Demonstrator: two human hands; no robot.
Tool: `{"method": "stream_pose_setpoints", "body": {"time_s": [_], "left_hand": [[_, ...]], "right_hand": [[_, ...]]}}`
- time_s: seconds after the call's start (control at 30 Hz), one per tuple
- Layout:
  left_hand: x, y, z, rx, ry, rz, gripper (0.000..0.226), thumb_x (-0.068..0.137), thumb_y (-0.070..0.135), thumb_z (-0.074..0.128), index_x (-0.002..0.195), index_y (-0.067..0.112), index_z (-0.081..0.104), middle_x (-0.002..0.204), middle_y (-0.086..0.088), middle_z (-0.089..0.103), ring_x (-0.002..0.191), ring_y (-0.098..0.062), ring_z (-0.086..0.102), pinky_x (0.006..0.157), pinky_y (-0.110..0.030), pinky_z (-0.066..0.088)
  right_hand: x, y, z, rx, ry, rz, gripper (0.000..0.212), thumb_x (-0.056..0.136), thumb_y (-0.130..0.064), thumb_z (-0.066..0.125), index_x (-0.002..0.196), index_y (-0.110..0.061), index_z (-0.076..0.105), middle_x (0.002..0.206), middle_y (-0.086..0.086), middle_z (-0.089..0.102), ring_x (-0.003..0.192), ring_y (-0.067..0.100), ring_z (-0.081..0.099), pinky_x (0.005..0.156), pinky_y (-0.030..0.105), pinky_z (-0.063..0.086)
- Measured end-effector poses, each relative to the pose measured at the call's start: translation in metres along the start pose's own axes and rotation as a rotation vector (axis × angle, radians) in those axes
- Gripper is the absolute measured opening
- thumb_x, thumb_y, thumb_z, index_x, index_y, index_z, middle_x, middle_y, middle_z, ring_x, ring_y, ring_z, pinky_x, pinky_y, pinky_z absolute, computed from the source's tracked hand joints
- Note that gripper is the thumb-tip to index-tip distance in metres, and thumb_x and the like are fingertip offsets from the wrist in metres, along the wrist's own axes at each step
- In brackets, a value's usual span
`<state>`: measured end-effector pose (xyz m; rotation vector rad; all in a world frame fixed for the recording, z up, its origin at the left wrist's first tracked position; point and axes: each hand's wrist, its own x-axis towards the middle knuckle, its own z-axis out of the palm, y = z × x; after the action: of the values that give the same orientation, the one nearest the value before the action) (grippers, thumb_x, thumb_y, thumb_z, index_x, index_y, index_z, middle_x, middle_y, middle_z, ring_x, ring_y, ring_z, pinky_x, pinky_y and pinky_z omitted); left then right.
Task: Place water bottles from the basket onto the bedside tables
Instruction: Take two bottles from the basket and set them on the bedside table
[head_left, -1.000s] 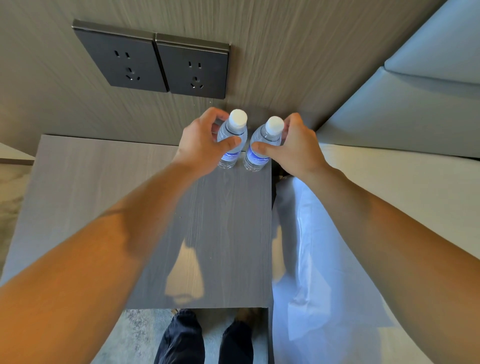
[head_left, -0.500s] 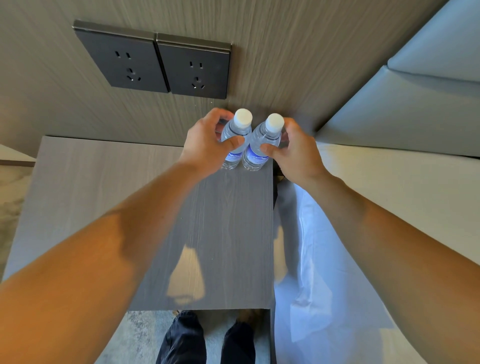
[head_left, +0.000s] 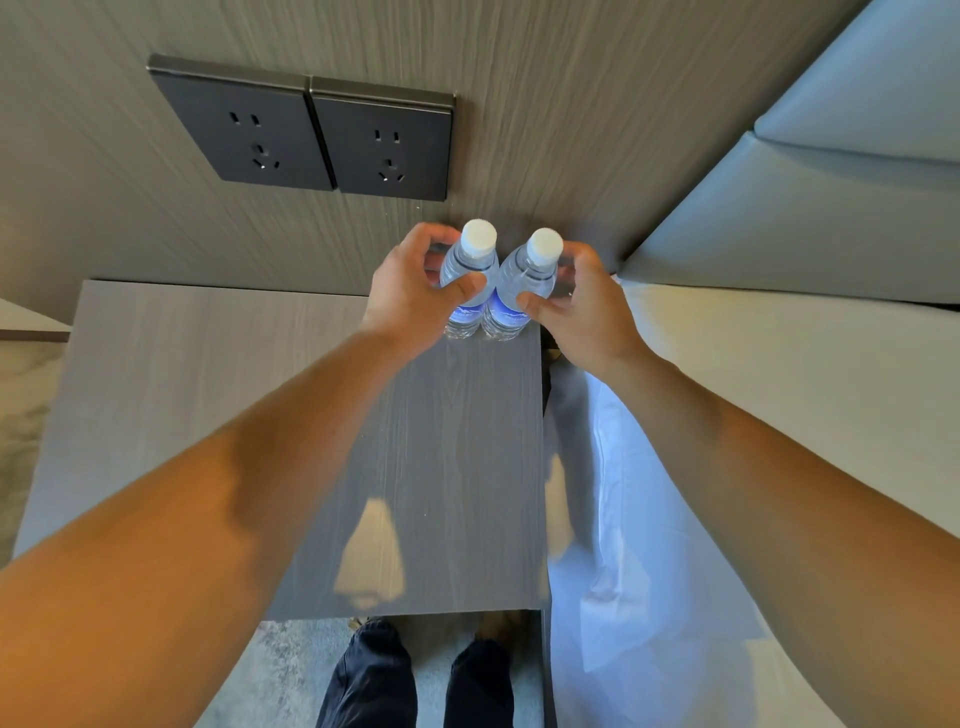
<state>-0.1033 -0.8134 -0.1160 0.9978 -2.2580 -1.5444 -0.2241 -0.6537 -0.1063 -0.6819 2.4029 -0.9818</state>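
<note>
Two clear water bottles with white caps and blue labels stand upright, touching each other, at the far right corner of the grey wooden bedside table (head_left: 208, 395). My left hand (head_left: 410, 296) wraps around the left bottle (head_left: 467, 270), thumb across its front. My right hand (head_left: 587, 312) holds the right bottle (head_left: 527, 280) from the right side, thumb on its label. Both bottle bases rest on the tabletop close to the wall. No basket is in view.
Two dark wall sockets (head_left: 306, 135) sit on the wood-grain wall above the table. A bed with white sheets (head_left: 649, 519) and a padded grey headboard (head_left: 805, 182) lies directly right of the table. My legs (head_left: 415, 680) stand at the table's near edge.
The two bottles have been pushed together until they touch; both hands have closed in slightly toward each other. The right hand has shifted a little left.
</note>
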Motion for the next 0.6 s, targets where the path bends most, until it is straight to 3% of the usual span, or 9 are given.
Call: {"method": "stream_pose_setpoints", "body": {"time_s": [0.13, 0.27, 0.33, 0.4, 0.6], "left_hand": [[-0.003, -0.001, 0.0, -0.005, -0.002, -0.031, 0.048, 0.082, 0.035, 0.08, 0.125, 0.027, 0.061, 0.11, 0.013, 0.069, 0.099, -0.008, 0.068, 0.087, -0.031, 0.058], [-0.012, 0.002, -0.007, 0.035, -0.012, -0.097, 0.068, 0.074, 0.048, 0.08, 0.132, 0.023, 0.056, 0.12, 0.009, 0.066, 0.108, -0.013, 0.066, 0.092, -0.036, 0.056], [-0.023, 0.006, -0.01, 0.092, -0.016, -0.142, 0.066, 0.079, 0.044, 0.08, 0.132, 0.016, 0.054, 0.117, 0.007, 0.06, 0.108, -0.016, 0.062, 0.089, -0.031, 0.052], [-0.043, 0.009, -0.012, 0.178, -0.045, -0.178, 0.063, 0.083, 0.045, 0.077, 0.131, 0.013, 0.054, 0.118, 0.001, 0.058, 0.112, -0.022, 0.061, 0.09, -0.035, 0.052], [-0.13, 0.024, -0.01, 0.481, -0.335, -0.179, 0.066, 0.09, 0.045, 0.067, 0.142, 0.009, 0.047, 0.138, -0.016, 0.052, 0.126, -0.035, 0.054, 0.102, -0.045, 0.047]], "right_hand": [[-0.012, 0.007, 0.002, 0.085, -0.038, 0.093, 0.076, 0.091, -0.026, 0.077, 0.153, -0.014, 0.036, 0.156, 0.005, 0.051, 0.128, 0.018, 0.063, 0.095, 0.02, 0.047], [-0.035, 0.004, 0.001, 0.04, -0.068, 0.168, 0.086, 0.092, -0.039, 0.074, 0.159, -0.011, 0.028, 0.162, 0.011, 0.041, 0.142, 0.028, 0.051, 0.112, 0.041, 0.046], [-0.051, 0.002, -0.001, -0.049, -0.056, 0.176, 0.083, 0.093, -0.045, 0.07, 0.157, -0.009, 0.031, 0.159, 0.013, 0.047, 0.143, 0.031, 0.049, 0.114, 0.046, 0.044], [-0.073, -0.002, -0.004, -0.139, -0.044, 0.192, 0.078, 0.094, -0.048, 0.067, 0.154, -0.008, 0.037, 0.152, 0.013, 0.054, 0.139, 0.033, 0.052, 0.111, 0.042, 0.045], [-0.169, -0.013, -0.025, -0.317, -0.101, 0.298, 0.071, 0.097, -0.054, 0.058, 0.15, -0.009, 0.041, 0.147, 0.016, 0.056, 0.134, 0.037, 0.055, 0.107, 0.045, 0.046]]}}
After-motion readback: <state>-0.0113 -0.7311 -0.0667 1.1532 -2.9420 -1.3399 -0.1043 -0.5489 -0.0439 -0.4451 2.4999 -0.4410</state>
